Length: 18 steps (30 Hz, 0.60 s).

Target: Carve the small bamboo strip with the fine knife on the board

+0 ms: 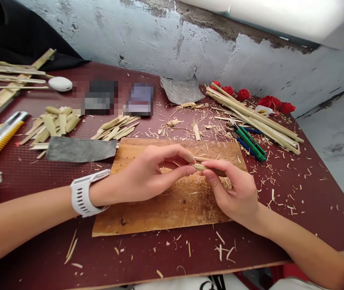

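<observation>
Appearing light and stiff, a short pale bamboo piece [199, 166] is fingertip-pinched at its ends, likely best hold, by left hand [150, 173] and right hand [235, 189].

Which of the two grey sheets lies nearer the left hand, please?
The long grey strip left of the wooden board; the other sheet lies by the wall.

Two hands, one left hand [156, 173] and one right hand [235, 191]; one pale piece [199, 166] between them; one wooden board [160, 213]. On the left, one yellow cutter [3, 137] and two heaps of strips [52, 125] (too tangled to number singly). Two grey sheets [81, 150]: one left, one far.
</observation>
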### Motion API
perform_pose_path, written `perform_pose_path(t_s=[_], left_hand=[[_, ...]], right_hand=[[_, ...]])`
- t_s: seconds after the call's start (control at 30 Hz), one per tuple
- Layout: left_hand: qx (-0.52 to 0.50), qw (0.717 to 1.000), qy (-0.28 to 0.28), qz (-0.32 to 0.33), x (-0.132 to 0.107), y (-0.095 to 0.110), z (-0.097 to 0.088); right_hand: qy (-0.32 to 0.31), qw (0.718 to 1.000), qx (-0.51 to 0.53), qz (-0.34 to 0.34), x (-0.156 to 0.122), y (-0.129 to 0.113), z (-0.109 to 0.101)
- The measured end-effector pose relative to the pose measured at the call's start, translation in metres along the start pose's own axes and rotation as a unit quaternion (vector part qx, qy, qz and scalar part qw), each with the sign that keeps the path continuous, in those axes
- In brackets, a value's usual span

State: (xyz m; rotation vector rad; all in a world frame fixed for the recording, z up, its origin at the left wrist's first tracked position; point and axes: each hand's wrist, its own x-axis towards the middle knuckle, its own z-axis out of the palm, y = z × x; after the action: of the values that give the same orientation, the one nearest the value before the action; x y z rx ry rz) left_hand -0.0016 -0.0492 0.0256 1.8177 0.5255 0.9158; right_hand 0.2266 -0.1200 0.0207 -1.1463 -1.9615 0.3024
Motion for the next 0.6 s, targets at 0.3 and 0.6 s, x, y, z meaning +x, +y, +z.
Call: perform_pose_path(t_s=[0.3,0.6], left_hand=[[-0.166,0.975,-0.048,-0.139,0.007,-0.001,-0.006],[-0.097,0.985,-0.012,-0.144,0.016,-0.005,-0.018]], right_hand=[[-0.038,0.930,0.281,0.236,0.007,-0.003,0.000],[-0.010,0.969,0.168,0.183,0.011,0.011,-0.010]])
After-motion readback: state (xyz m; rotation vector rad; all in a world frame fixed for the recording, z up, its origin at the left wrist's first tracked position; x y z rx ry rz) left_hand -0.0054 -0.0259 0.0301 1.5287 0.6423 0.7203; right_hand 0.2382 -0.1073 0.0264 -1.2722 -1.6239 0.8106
